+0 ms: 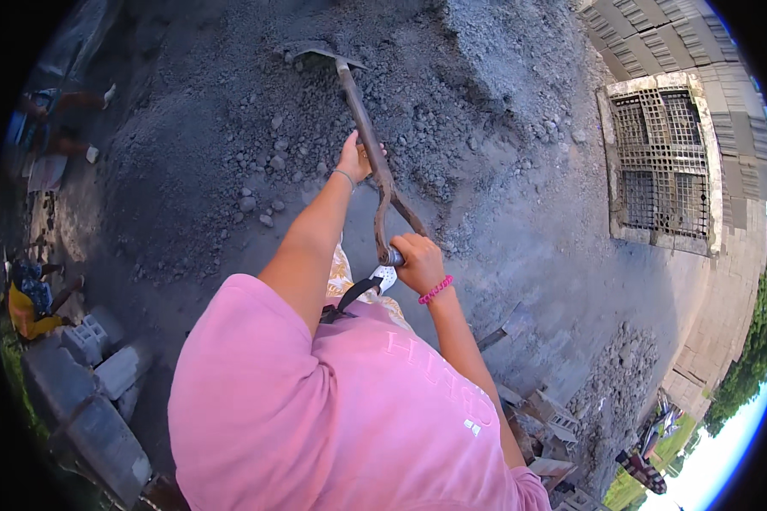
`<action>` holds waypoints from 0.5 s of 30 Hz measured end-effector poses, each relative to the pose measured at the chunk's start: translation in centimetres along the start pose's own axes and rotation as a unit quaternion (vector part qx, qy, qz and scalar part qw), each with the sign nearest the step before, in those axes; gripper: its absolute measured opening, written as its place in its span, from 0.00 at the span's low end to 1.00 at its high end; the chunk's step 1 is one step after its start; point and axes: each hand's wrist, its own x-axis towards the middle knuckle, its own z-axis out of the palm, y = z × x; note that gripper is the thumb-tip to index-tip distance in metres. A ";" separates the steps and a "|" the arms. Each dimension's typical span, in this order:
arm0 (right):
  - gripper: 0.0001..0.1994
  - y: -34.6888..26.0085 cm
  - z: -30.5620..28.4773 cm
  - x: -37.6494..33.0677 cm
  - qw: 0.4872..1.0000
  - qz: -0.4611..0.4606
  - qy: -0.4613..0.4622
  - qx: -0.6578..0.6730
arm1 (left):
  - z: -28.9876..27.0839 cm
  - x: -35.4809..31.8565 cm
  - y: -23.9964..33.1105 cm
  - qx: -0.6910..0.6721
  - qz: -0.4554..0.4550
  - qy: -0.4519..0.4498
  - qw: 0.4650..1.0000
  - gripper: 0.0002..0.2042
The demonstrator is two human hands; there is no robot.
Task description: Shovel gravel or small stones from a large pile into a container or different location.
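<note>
A shovel (362, 128) is held in both hands over a heap of grey gravel and sand mix (256, 128). The left hand (354, 157) is closed around the middle of the shaft; a thin bracelet is seen at that wrist. The right hand (419, 262) is wrapped round the D-shaped grip at the top end, with a pink bead bracelet (435, 289) at the wrist. The blade (320, 53) is set at the far side of the heap, its edge touching or partly sunk in the loose material; how deep cannot be told.

Step judged: the blade is being driven into or drawn through the heap, so a scoop or a pull of mix is in hand. No load is seen on the blade yet.

Next move, as judged: the shaft would need to be levered with the left hand as pivot while the grip end is pressed down, so that material is lifted without spilling.

Noted nearby: concrete blocks (102, 366) at lower left, a metal grate (663, 162) in a concrete frame at right, rubble (609, 375) at lower right.
</note>
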 end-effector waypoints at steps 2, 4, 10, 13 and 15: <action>0.08 0.9 -0.4 -1.3 1.000 -0.008 0.017 0.001 | 2.5 -0.5 -0.9 0.149 -0.017 -0.081 0.985 0.26; 0.07 0.9 -1.5 -2.1 0.999 -0.007 0.021 -0.040 | 2.4 -0.2 -2.5 0.140 -0.011 -0.102 0.985 0.22; 0.06 1.0 -5.4 -5.3 0.990 -0.060 0.095 -0.089 | 1.6 -2.7 -7.4 0.116 -0.022 -0.086 0.989 0.19; 0.07 0.1 -8.2 -5.8 0.984 -0.029 0.159 -0.081 | 3.1 -5.0 -9.8 0.151 0.003 -0.084 0.985 0.18; 0.07 0.4 -10.3 -6.2 0.962 0.042 0.251 -0.095 | 5.6 -7.4 -11.2 0.175 0.016 -0.089 0.980 0.16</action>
